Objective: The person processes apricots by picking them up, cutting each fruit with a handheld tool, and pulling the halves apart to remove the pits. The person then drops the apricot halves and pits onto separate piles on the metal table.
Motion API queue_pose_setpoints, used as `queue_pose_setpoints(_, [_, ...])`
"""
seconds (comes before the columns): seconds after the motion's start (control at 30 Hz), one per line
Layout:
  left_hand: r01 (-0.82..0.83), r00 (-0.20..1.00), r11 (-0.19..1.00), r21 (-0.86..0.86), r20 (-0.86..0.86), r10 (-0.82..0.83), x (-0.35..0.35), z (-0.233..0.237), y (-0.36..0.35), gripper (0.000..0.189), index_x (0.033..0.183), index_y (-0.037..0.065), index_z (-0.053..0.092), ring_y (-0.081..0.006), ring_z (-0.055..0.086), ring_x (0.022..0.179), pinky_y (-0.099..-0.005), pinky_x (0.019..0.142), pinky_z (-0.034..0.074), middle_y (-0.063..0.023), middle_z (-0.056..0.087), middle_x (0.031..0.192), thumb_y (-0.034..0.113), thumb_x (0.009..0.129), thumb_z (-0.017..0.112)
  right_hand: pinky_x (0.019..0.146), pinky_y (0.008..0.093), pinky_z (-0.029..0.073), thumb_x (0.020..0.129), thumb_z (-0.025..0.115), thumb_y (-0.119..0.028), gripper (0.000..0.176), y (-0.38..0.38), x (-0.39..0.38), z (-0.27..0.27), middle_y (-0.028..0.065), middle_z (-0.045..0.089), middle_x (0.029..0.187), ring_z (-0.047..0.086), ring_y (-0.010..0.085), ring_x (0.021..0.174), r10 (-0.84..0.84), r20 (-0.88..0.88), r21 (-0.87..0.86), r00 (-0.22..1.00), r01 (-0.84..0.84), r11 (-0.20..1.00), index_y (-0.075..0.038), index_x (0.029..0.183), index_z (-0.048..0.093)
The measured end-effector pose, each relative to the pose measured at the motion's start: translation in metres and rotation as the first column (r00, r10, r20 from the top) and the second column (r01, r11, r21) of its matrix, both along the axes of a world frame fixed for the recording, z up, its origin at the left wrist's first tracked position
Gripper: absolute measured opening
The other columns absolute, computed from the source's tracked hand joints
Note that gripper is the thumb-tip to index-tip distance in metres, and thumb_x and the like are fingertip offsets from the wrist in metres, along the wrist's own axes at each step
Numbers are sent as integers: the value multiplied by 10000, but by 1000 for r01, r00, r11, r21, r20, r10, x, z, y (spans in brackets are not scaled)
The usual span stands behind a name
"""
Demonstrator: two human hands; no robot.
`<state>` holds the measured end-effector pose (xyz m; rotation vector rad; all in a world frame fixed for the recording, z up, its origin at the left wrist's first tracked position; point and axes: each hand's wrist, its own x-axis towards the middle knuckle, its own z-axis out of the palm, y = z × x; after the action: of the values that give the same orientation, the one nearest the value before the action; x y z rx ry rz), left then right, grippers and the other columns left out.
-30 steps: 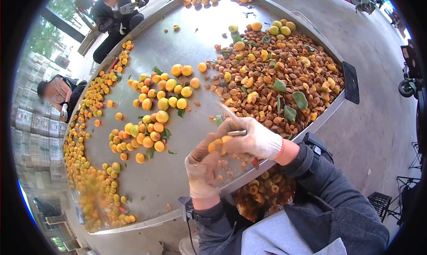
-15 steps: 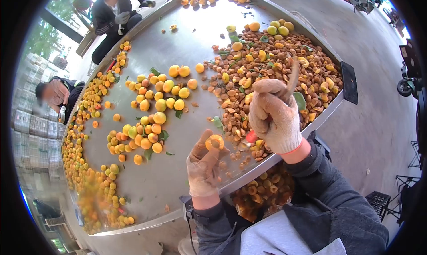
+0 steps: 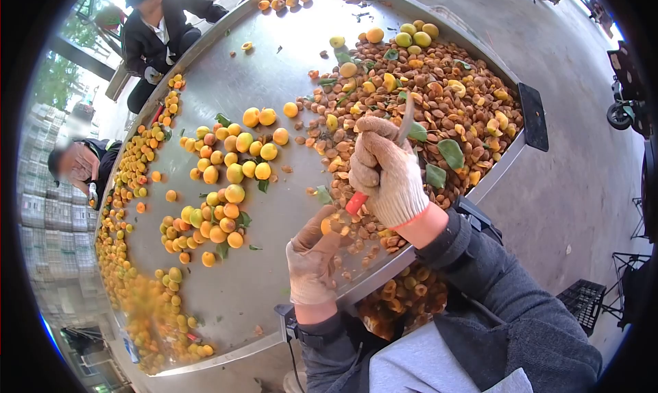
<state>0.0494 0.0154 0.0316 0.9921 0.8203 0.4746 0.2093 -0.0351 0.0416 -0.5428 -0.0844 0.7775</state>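
My gloved left hand [image 3: 312, 259] holds a halved orange apricot [image 3: 334, 223] near the front rim of the big metal table [image 3: 274, 64]. My gloved right hand [image 3: 385, 171] grips a knife with a red handle [image 3: 356, 202], blade [image 3: 406, 118] pointing up. It hovers over the pile of brown apricot pits [image 3: 439, 112] with leaves and yellow scraps. Whole yellow and orange apricots [image 3: 229, 170] lie loose at the table's middle.
Below the front rim a container of halved apricots [image 3: 404, 300] shows between my arms. A band of apricots [image 3: 130, 256] lines the left rim. Two other people [image 3: 154, 33] [image 3: 79, 163] work at the far left side. A black crate [image 3: 582, 304] stands on the floor.
My right hand swung from the apricot out over the pit pile, then drew back toward my left hand. The left hand kept the apricot half in place.
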Motion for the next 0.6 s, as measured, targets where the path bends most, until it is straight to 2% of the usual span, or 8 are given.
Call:
queue_pose_setpoints(0.07, [0, 1000, 998, -69, -16, -2, -2, -1, 4, 428, 1256, -85, 513, -203, 637, 842, -323, 711, 564, -135, 645, 990, -23, 842, 604, 411, 212, 285, 928, 516, -72, 143, 11, 1, -15, -3, 424, 638, 365, 92, 476, 3, -293, -14, 956, -7, 1000, -106, 1056, 570])
queue_pose_setpoints(0.37, [-29, 953, 952, -304, 278, 118, -1, -20, 11, 405, 1263, -33, 503, -188, 625, 863, -317, 784, 556, -99, 616, 1033, 5, 873, 605, 421, 210, 299, 935, 500, -69, 205, 25, 2, -33, -25, 397, 654, 354, 80, 499, 82, -561, 129, 824, -10, 992, -136, 1127, 523])
queue_pose_setpoints(0.43, [-229, 961, 973, -8, 156, 228, 0, -28, 13, 385, 1257, -20, 513, -189, 627, 872, -325, 796, 556, -99, 619, 1038, 25, 884, 598, 425, 217, 310, 921, 524, -72, 186, 24, 8, -26, -18, 434, 647, 408, 75, 537, -137, -287, -99, 948, 113, 989, -127, 1095, 561])
queue_pose_setpoints(0.47, [-233, 960, 972, -7, 158, 231, -2, -27, 16, 385, 1257, -20, 513, -189, 627, 872, -325, 796, 556, -99, 619, 1038, 25, 884, 598, 482, 255, 426, 890, 571, -55, 185, 16, 13, -26, 9, 560, 713, 533, 104, 613, -128, -30, -212, 991, 119, 970, -98, 1064, 619])
queue_pose_setpoints(0.5, [-254, 937, 961, -109, 219, 272, -5, -25, 21, 363, 1222, -9, 548, -203, 650, 861, -330, 782, 573, -100, 640, 1011, 23, 869, 628, 482, 255, 426, 890, 571, -55, 185, 18, 10, -26, 9, 560, 713, 533, 104, 613, -124, -27, -209, 992, 115, 971, -98, 1064, 619])
queue_pose_setpoints(0.53, [-264, 908, 941, -211, 275, 317, -8, -23, 25, 342, 1186, 1, 584, -216, 673, 851, -335, 769, 589, -102, 660, 984, 21, 853, 658, 567, 269, 471, 871, 596, -29, 174, 20, 6, -26, 25, 602, 772, 578, 128, 673, -64, 490, -222, 869, 196, 955, -77, 1032, 641])
queue_pose_setpoints(0.57, [-268, 906, 940, -210, 278, 320, -9, -22, 28, 342, 1186, 1, 584, -216, 673, 851, -335, 769, 589, -102, 660, 984, 21, 853, 658, 651, 283, 516, 852, 620, -2, 163, 21, 0, -14, 41, 644, 831, 623, 152, 732, 29, 865, -190, 501, 274, 943, -56, 999, 664])
queue_pose_setpoints(0.6, [-264, 903, 933, -243, 277, 328, -11, -20, 30, 332, 1181, -7, 586, -217, 673, 860, -341, 771, 590, -102, 661, 986, 27, 858, 655, 790, 275, 511, 797, 666, 28, 215, 6, -5, 1, 81, 681, 921, 650, 155, 852, 393, 754, -451, 527, -21, 892, -36, 1003, 673])
